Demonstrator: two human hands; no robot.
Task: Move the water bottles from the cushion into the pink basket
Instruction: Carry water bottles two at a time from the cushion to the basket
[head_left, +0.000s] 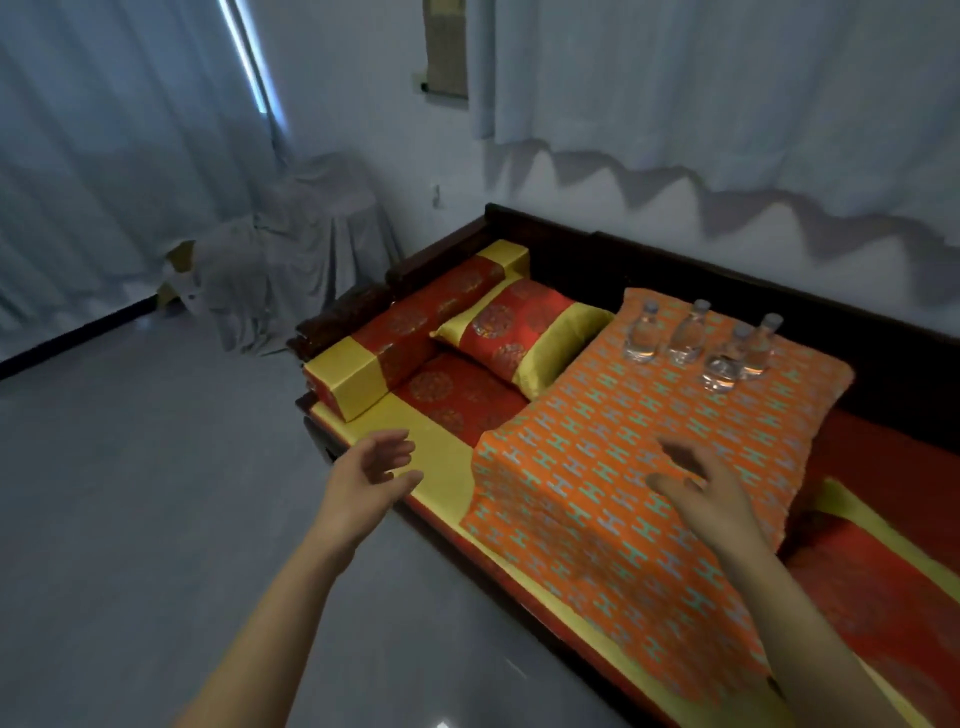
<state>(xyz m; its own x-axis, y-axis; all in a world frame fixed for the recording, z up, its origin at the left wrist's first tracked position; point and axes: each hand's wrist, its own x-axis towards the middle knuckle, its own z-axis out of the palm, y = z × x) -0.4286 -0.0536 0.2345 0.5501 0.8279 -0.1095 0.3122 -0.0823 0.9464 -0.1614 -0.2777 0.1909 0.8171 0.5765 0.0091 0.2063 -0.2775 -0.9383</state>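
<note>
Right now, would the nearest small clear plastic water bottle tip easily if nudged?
Probably: the nearest small clear plastic water bottle stands upright on a soft orange patterned cushion. It looks full, so likely heavyish; tipped, it may roll.

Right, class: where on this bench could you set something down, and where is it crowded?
Bare: the orange cushion between the water bottles and right hand; the yellow strip by the left hand. Crowded: the cushion's far end, around the bottles.

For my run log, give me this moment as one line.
stage: no bottle picked up yet | bottles: four upright on cushion | left hand: open, empty | right hand: open, empty, over cushion | basket: not in view
</note>
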